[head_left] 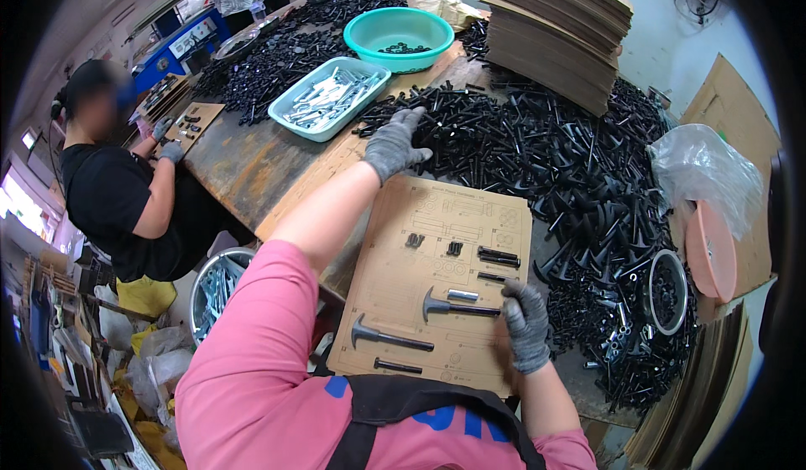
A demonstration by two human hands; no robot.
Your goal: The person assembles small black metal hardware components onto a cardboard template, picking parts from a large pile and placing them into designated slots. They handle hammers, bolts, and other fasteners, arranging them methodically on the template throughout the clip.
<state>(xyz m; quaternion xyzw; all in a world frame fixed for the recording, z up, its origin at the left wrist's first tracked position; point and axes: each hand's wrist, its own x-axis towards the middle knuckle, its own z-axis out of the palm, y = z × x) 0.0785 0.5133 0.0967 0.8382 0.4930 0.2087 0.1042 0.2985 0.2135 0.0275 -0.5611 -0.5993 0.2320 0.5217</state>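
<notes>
In the head view, the card lies on the bench, partly filled: two hammer-shaped pieces, a silver tube, dark rods and two small dark clusters sit on it. Printed outlines near its top edge and lower right lie bare, so the layout looks well begun but unfinished. The left hand is at the black bolts, its grip apart; the right hand curls beside the upper hammer-shaped piece, and whether its grip is clamped I cannot tell.
</notes>
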